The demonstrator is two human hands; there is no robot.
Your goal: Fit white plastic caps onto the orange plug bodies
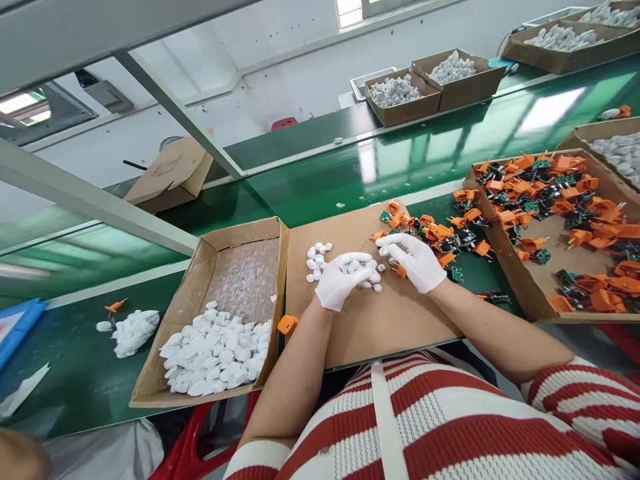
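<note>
Both gloved hands meet over the cardboard sheet [370, 320] mid-surface — the left hand [340, 280] curled around white caps [360, 267], the right hand [417, 261] apparently pinching an orange plug part [400, 271], just beside the scattered orange pile [440, 237] at the sheet's far right corner.

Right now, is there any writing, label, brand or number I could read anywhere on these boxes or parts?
None can be read.
Cardboard boxes: plain brown, no print showing.
Small circuit boards among the orange parts: any markings are too small to read.
White caps: no visible lettering.
Blue object at the left edge: too cut off to tell.
</note>
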